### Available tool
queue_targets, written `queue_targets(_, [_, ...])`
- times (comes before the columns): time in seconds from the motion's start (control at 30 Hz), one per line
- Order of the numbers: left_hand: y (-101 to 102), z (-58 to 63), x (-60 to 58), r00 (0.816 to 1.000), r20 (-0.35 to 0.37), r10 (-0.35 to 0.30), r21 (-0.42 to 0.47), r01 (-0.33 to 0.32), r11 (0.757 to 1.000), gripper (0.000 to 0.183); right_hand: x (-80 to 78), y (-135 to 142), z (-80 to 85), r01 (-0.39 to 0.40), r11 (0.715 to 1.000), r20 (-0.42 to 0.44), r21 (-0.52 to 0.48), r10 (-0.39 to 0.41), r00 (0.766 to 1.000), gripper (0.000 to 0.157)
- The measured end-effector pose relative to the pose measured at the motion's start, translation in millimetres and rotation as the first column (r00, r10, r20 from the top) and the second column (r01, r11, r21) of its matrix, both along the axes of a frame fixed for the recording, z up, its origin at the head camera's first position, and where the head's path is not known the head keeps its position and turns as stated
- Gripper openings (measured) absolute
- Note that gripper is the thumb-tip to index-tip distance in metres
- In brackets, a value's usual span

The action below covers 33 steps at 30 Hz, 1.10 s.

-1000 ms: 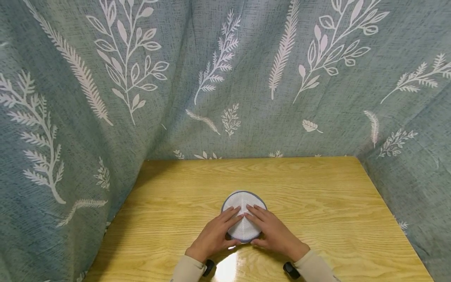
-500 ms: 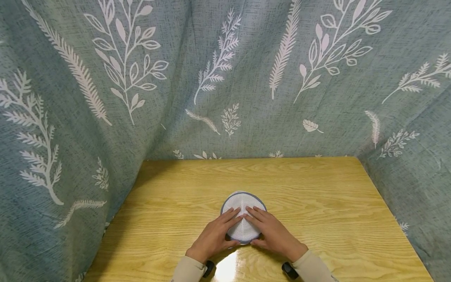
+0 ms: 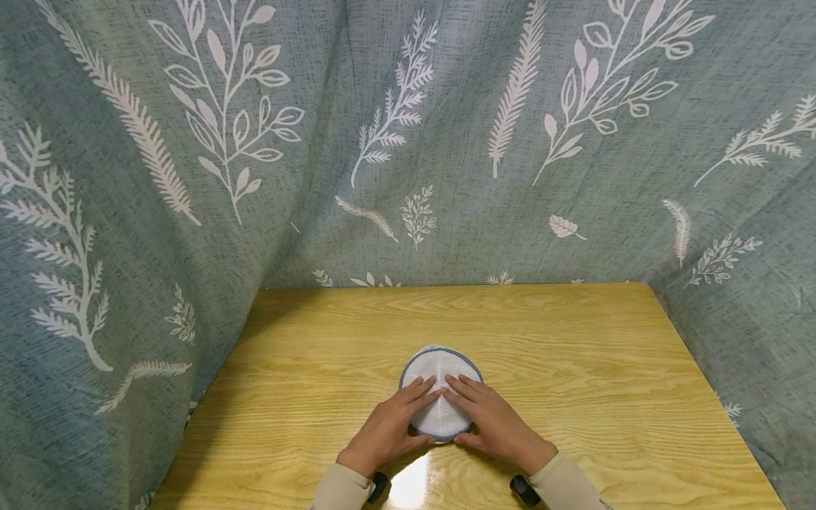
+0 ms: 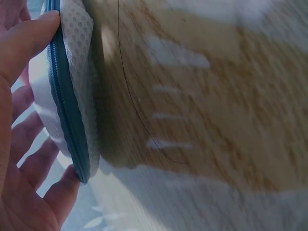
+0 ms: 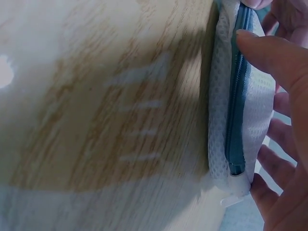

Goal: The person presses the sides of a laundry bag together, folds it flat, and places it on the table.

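A round white mesh laundry bag (image 3: 440,362) with a blue-grey zipper rim lies on the table near its front. My left hand (image 3: 386,429) holds its left side, fingers spread over the top and thumb at the near rim. From the other side my right hand (image 3: 500,427) holds it the same way, fingertips close to the left ones. In the left wrist view the thumb presses on the teal zipper (image 4: 67,106). The right wrist view shows the right thumb on the zipper (image 5: 236,110), which ends in a white tab (image 5: 239,184).
The wood-grain table (image 3: 306,354) spreads around the bag, with a bright light reflection by the left wrist. A blue-green leaf-patterned curtain (image 3: 472,234) hangs behind it and along both sides. Dark bands with small devices (image 3: 525,489) sit on both wrists.
The hands and the laundry bag stay almost where they were. The head view has shifted very slightly.
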State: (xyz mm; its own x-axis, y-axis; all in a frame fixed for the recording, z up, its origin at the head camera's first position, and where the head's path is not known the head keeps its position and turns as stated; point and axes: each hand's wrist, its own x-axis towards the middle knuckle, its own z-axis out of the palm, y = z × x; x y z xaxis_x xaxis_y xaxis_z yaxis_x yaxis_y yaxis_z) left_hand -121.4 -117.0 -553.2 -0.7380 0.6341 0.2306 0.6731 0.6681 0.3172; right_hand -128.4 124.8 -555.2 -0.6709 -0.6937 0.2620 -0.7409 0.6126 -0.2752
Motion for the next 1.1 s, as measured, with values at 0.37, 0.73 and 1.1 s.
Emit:
queue_targets(0.37, [1.4, 2.8, 0.5, 1.000, 0.019, -0.001, 0.002, 0.001, 1.000, 0.078, 0.0, 0.1, 1.0, -0.006, 1.000, 0.010, -0.012, 0.006, 1.000, 0.085])
queue_targets(0.73, [3.5, 5.4, 1.8, 0.998, 0.057, 0.014, -0.014, -0.014, 1.000, 0.077, 1.0, 0.2, 3.3, -0.016, 1.000, 0.030, -0.027, 0.017, 0.999, 0.083])
queue_targets(1.1, [5.1, 4.3, 1.6, 0.996, 0.081, 0.022, -0.013, -0.021, 1.000, 0.076, 1.3, -0.9, 3.3, -0.006, 1.000, 0.040, -0.013, 0.006, 0.999, 0.082])
